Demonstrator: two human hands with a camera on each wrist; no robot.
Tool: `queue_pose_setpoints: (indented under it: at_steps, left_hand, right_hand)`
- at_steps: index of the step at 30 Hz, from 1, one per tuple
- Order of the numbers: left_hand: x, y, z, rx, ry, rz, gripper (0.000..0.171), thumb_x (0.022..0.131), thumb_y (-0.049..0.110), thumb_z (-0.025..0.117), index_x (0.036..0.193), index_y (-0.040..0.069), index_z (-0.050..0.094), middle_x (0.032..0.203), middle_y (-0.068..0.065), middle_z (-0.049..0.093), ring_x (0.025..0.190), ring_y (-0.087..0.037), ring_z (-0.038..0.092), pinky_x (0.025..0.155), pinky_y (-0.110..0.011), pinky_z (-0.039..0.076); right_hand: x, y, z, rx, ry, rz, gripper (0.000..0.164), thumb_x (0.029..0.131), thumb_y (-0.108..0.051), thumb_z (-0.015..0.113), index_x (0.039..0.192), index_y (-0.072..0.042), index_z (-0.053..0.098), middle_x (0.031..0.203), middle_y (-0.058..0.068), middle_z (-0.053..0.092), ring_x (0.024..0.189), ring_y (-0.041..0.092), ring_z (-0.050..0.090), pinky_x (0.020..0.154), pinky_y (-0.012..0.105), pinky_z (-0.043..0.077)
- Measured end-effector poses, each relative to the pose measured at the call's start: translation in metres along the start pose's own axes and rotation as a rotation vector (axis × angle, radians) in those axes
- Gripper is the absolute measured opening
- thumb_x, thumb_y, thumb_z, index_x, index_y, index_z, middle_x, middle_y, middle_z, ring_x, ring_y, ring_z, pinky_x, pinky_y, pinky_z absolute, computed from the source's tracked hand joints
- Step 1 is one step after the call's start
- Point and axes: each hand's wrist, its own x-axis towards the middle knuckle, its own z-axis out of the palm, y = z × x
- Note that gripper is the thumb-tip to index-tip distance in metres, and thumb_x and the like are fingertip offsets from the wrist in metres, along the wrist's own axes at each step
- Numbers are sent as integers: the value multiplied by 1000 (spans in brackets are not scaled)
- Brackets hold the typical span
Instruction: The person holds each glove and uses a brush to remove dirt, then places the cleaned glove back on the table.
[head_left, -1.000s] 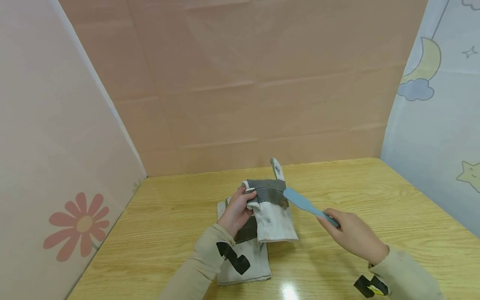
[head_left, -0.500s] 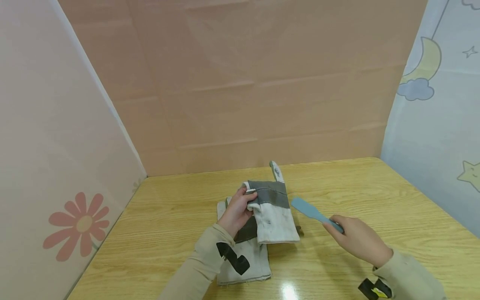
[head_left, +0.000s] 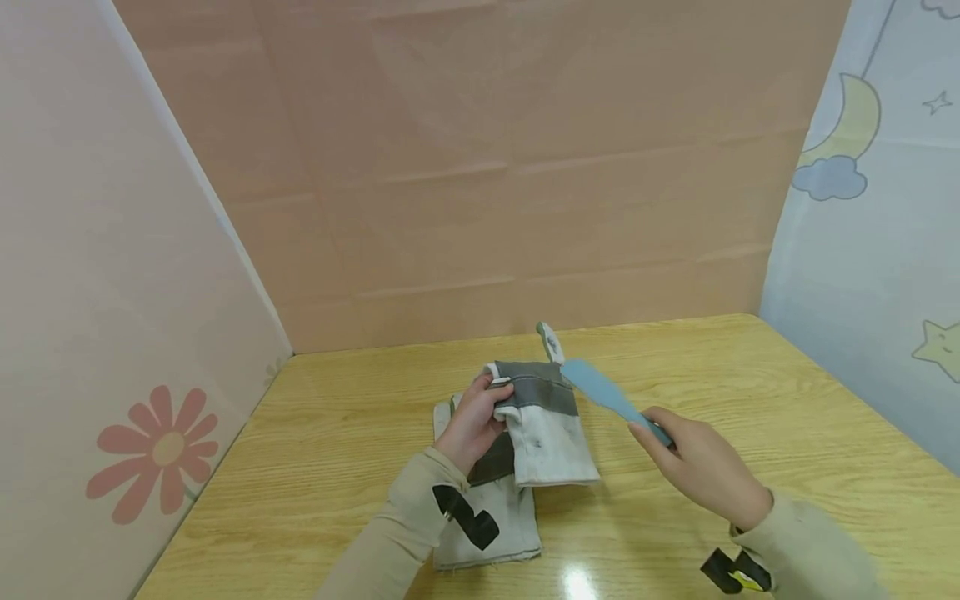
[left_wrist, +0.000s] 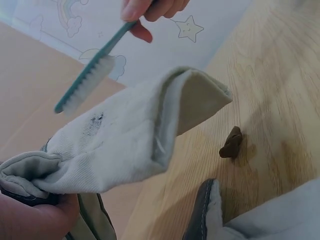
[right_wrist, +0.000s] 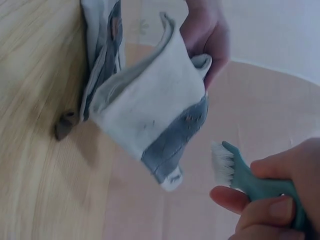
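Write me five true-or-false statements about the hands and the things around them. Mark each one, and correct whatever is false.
1. The left hand grips a gray-and-white glove above the table. True.
2. The right hand holds a blue-green brush with white bristles. True.
3. The brush lies flat on the table. False: it is held up off the table.
4. A small brown lump lies on the table. True.
5. Only one glove is in view. False: a second glove lies on the table.
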Motion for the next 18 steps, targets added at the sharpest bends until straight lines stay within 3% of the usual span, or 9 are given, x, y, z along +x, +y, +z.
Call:
queue_pose_setpoints:
  at_steps: [6,11,15,18]
  left_hand:
    - [-3,1,2,-3,-18,-1,52,99,7,37,148,6,19,147,-20,32,117,-20,47,82,-26,41]
    - [-5,2,2,-20,-21,0,54,100,7,37,149,7,14,149,-20,29,126,-27,43,86,-29,41]
    - [-7,4,2,-37,-29,15,50,99,9,37,146,7,22,146,-20,33,127,-29,43,90,-32,41]
    - [-8,4,2,-86,-42,11,38,99,17,35,136,10,35,130,-9,47,111,-19,51,86,-28,42]
  right_hand:
    - [5,-13,10,61,-18,-77,16,97,-23,50,91,-10,58,53,-11,27,42,-2,18,40,17,25]
    - [6,-16,15,70,-35,-79,15,97,-23,50,93,-11,57,52,-10,28,42,-2,17,40,18,25]
    - [6,-15,17,67,-47,-65,13,97,-23,49,91,-12,55,53,-9,28,42,-1,16,41,17,24]
    - [5,-14,19,71,-53,-63,13,97,-22,49,90,-13,54,53,-10,27,42,-1,16,41,17,24]
